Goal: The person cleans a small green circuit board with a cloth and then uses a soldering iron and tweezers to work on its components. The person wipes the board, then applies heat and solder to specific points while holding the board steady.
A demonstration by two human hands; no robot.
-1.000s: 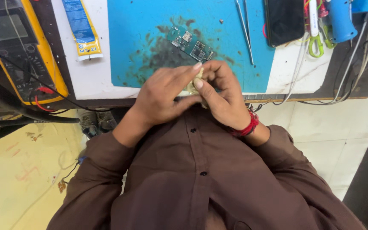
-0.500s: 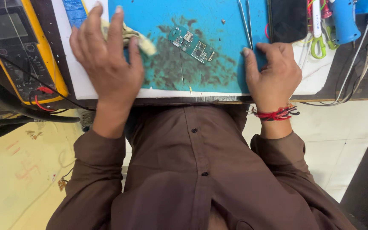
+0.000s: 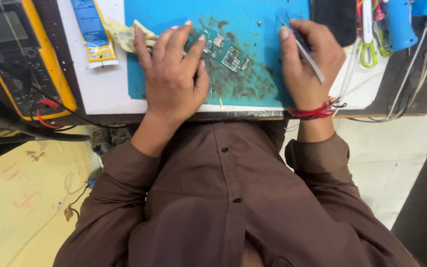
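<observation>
On the teal mat (image 3: pixel 174 12), resting flat with fingers spread: left hand (image 3: pixel 174 79), palm down, gripping nothing. Just past its index and middle fingertips, touching or nearly so: small green circuit board (image 3: pixel 226 52), lying tilted on the stained part of the mat. Beyond the little-finger side of that hand, partly under the fingers: crumpled yellowish cloth (image 3: pixel 124 34). Farther out on the same side: blue and yellow packet (image 3: pixel 92 32) on the white surface (image 3: pixel 100 94), and past that a yellow multimeter (image 3: pixel 21 59) with red and black leads.

Across the board from the left hand: right hand (image 3: pixel 310 62), curled, fingers closed around thin metal tweezers (image 3: pixel 305 49), tips pointing away from the body, shaft running diagonally across the palm. Round its wrist: red thread band (image 3: pixel 315 111). Just beyond its knuckles: dark phone (image 3: pixel 334 17). Out to the far side of it: green-handled scissors (image 3: pixel 369 47), a blue tool (image 3: pixel 399 24), and white cables (image 3: pixel 411 79) trailing over the edge of the surface.
</observation>
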